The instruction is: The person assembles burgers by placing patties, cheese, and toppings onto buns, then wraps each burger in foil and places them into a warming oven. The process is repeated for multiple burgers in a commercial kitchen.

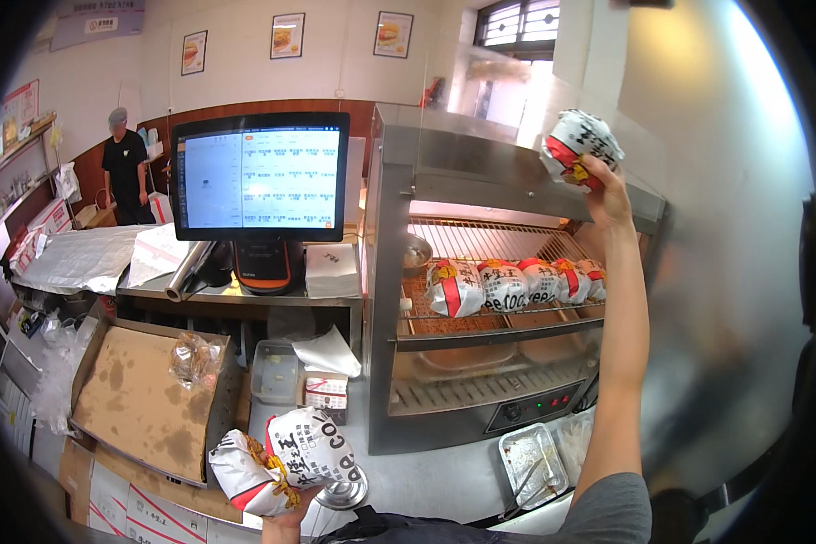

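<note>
My right hand (pixel 608 194) is raised at the upper right and grips a paper-wrapped burger (pixel 583 146), above the top of a steel heated display cabinet (pixel 387 272). Low in the picture, my left hand (pixel 292 520) supports two more wrapped burgers, one (pixel 313 449) leaning against the other (pixel 248 476). Its fingers are mostly hidden beneath them. Inside the open-fronted cabinet, several wrapped burgers (pixel 454 289) stand in a row on a wire rack (pixel 503 234). A metal bowl (pixel 418 253) sits at the rack's left end.
A touchscreen till (pixel 262 177) stands left of the cabinet, beside stacked paper wrappers (pixel 332 270). Below are a stained cardboard box (pixel 143 401) holding a plastic-bagged item (pixel 194 357) and a plastic tub (pixel 275 370). A foil tray with tongs (pixel 534 466) lies before the cabinet. A person (pixel 126 170) stands far left.
</note>
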Demonstrator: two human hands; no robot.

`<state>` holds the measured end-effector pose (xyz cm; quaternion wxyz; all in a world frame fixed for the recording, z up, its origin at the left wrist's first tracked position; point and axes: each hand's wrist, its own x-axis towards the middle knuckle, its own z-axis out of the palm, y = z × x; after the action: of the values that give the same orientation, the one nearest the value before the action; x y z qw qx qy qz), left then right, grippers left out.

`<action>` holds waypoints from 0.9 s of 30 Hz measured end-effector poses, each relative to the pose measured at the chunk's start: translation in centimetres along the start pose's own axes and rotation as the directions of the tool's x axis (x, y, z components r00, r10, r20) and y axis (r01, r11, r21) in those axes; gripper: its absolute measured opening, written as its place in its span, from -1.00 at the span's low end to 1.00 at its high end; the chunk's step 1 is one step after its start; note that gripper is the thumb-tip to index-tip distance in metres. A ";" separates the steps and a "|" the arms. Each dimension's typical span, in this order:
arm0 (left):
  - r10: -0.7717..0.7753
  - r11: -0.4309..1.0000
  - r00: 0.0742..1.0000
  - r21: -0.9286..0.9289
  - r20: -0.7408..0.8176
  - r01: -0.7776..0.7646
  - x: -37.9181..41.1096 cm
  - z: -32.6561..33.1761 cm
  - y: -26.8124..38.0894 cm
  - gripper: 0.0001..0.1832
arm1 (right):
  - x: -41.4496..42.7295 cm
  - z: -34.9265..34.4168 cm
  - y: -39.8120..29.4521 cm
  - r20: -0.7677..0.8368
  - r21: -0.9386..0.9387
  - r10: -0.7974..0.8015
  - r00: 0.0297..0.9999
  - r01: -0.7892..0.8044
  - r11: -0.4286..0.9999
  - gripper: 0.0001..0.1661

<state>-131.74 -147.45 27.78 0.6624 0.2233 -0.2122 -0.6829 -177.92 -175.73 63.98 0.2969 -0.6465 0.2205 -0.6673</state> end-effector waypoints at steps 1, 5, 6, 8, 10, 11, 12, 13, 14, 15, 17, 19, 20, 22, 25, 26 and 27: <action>-0.009 1.000 1.000 0.019 -0.028 0.009 0.0 -0.3 -0.1 -0.28 | 0.0 0.5 0.5 0.006 -0.004 0.037 0.999 -0.037 0.999 -0.39; -0.025 0.995 0.993 0.095 -0.112 0.036 0.1 -1.1 0.0 -0.30 | -4.6 4.8 1.2 0.247 0.181 0.201 0.948 -0.249 0.951 -0.27; -0.040 0.996 0.993 0.077 -0.109 0.049 0.3 -1.1 -0.1 -0.30 | -6.0 4.7 2.4 0.328 0.144 0.233 0.916 -0.292 0.945 -0.23; -0.074 0.997 0.993 0.028 -0.096 0.077 0.9 -0.8 -0.3 -0.30 | -8.3 4.6 5.2 0.423 0.076 0.361 0.831 -0.429 0.900 -0.21; -0.086 0.996 0.992 -0.006 -0.089 0.086 1.5 -0.5 -0.3 -0.30 | -8.3 4.7 8.5 0.412 0.034 0.549 0.727 -0.614 0.789 -0.28; -0.089 0.996 0.993 -0.018 -0.082 0.088 2.0 -0.3 -0.2 -0.30 | -7.5 4.8 10.0 0.382 0.016 0.641 0.665 -0.699 0.715 -0.33; -0.082 0.996 0.994 -0.032 -0.078 0.080 2.5 0.1 -0.1 -0.30 | -6.4 6.4 10.6 0.336 0.168 0.660 0.672 -0.732 0.660 -0.43; -0.103 0.994 0.993 -0.048 -0.061 0.100 3.2 0.5 -0.4 -0.30 | -5.0 5.6 12.1 0.285 0.223 0.690 0.665 -0.746 0.627 -0.50; -0.121 0.991 0.992 -0.069 -0.040 0.118 3.8 0.7 -0.7 -0.30 | -3.5 4.9 13.1 0.265 0.222 0.725 0.635 -0.772 0.595 -0.54; -0.118 0.990 0.992 -0.082 -0.042 0.115 3.9 0.6 -0.7 -0.30 | -2.3 5.4 14.5 0.268 0.227 0.754 0.600 -0.800 0.556 -0.57; -0.124 0.987 0.992 -0.105 -0.033 0.120 4.5 1.0 -0.6 -0.31 | -1.0 6.1 16.6 0.263 0.135 0.774 0.576 -0.816 0.562 -0.64; -0.148 0.981 0.989 -0.131 -0.028 0.144 4.9 1.0 -0.7 -0.31 | -0.2 5.2 19.7 0.362 0.020 0.795 0.487 -0.857 0.515 -0.66; -0.157 0.978 0.987 -0.144 -0.021 0.153 4.7 1.0 -0.7 -0.31 | -0.4 4.6 21.2 0.395 0.018 0.811 0.431 -0.887 0.462 -0.70; -0.180 0.971 0.983 -0.161 -0.021 0.174 4.6 0.9 -0.7 -0.31 | -0.3 4.3 23.4 0.363 -0.083 0.882 0.300 -0.932 0.352 -0.69; -0.191 0.959 0.981 -0.208 0.014 0.190 4.4 0.8 -0.6 -0.31 | 0.0 5.0 23.3 0.425 -0.157 0.880 0.212 -0.940 0.302 -0.67; -0.190 0.955 0.981 -0.223 0.039 0.194 4.7 0.9 -0.6 -0.31 | -0.1 5.5 22.3 0.467 -0.171 0.866 0.181 -0.942 0.289 -0.67; -0.183 0.945 0.980 -0.263 0.074 0.196 4.8 1.1 -0.6 -0.31 | -0.2 6.2 21.6 0.464 -0.249 0.870 0.167 -0.918 0.309 -0.53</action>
<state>-133.03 -152.28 28.22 0.6125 0.1337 -0.1111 -0.7711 -169.34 -190.70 49.65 0.7058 -0.5310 0.4370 -0.1702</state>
